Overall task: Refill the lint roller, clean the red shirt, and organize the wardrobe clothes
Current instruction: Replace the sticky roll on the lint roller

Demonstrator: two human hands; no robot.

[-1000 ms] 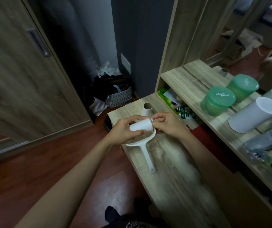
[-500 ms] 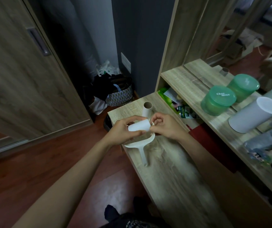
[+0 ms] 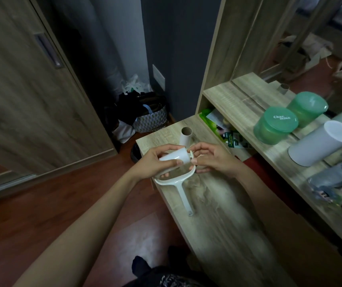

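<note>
Over the far end of the low wooden bench (image 3: 217, 204) my left hand (image 3: 155, 162) grips a white refill roll (image 3: 175, 156), held almost level. My right hand (image 3: 211, 160) pinches the right end of the white lint roller frame (image 3: 183, 183) at the roll's end. The frame's curved guard hangs below the roll and its handle points toward me over the bench. An empty cardboard core (image 3: 185, 136) stands upright just behind my hands. A patch of red cloth (image 3: 255, 162) shows under the shelf to the right; what it is I cannot tell.
A wooden shelf (image 3: 238, 104) on the right carries a green jar (image 3: 275, 125), a white cylinder (image 3: 321, 143) and bottles in front of a mirror. A patterned basket (image 3: 151, 121) with bags sits on the floor in the corner. The wardrobe's sliding door (image 3: 21, 100) fills the left.
The roller frame first tipped up, then swung back so its handle points toward me again. The roll sits a little further onto the frame's end and my right fingers have shifted there.
</note>
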